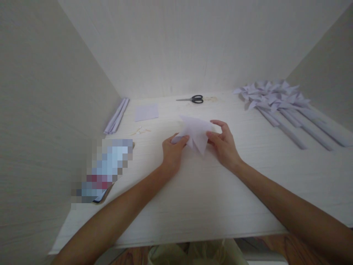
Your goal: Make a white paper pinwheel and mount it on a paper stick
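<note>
A pale lilac sheet of paper (196, 130), slit in from its corners, is held up over the middle of the table. My left hand (173, 150) pinches its left side, thumb on top and fingers mostly hidden beneath. On the opposite side, my right hand (224, 145) grips the edge between thumb and fingers, its index finger curved above. Beyond the paper lie scissors (196, 99) with black handles, blades pointing left. A flat square of the same paper (146, 112) rests to the left of the scissors.
Several paper pinwheels (271, 96) with rolled paper sticks (306, 127) are heaped at the right. Rolled paper tubes (117, 116) lie by the left wall. Small sticks (140, 130) sit near the square. A blurred-out phone (109, 169) leans at left. Walls enclose three sides.
</note>
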### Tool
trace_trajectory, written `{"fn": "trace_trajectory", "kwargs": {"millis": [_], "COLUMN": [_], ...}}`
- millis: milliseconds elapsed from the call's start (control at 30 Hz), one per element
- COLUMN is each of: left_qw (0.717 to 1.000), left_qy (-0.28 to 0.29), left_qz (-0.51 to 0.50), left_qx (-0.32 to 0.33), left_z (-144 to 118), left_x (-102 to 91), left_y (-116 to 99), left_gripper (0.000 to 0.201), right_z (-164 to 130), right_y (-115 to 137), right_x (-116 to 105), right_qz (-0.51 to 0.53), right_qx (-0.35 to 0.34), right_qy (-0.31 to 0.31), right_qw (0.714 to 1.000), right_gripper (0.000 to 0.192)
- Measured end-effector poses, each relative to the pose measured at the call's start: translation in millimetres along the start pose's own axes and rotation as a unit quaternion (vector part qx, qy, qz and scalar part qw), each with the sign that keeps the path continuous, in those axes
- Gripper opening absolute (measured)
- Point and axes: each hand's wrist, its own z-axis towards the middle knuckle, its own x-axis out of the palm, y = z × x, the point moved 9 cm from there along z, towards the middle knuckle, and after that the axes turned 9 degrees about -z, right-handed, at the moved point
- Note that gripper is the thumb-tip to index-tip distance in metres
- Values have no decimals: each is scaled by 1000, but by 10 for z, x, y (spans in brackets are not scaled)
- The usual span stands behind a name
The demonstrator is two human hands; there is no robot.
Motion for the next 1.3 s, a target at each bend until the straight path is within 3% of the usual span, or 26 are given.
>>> {"fn": "trace_trajectory", "kwargs": {"millis": [133, 233, 333, 633, 800, 967, 1300], "left_qw": [999, 999, 1000, 998, 997, 997, 996], "left_qy": [-34, -36, -18, 26, 30, 37, 54], "left_qz": [-37, -39, -23, 48, 60, 68, 69], "left_qx": [-8, -9, -6, 19, 23, 23, 13], "left_z": [36, 25, 12, 41, 36, 17, 1], "left_x": [-45, -36, -14, -19, -9, 19, 66], "left_y": [-44, -56, -43, 1, -4, -19, 5], "left_gripper": [9, 9, 9, 13, 13, 16, 18], "right_z": [61, 59, 44, 93, 93, 76, 69], "right_y": [173, 121, 79, 85, -77, -138, -156], "right_x": [15, 74, 121, 46, 67, 70, 45], "right_qz": [-46, -125, -146, -103, -45, -55, -45], "right_qx": [-77, -79, -73, -51, 0, 33, 47], "right_qy": [111, 179, 200, 94, 81, 50, 22], "right_qw": [990, 973, 966, 989, 996, 997, 998], "right_gripper": [30, 10, 6, 7, 7, 14, 15]}}
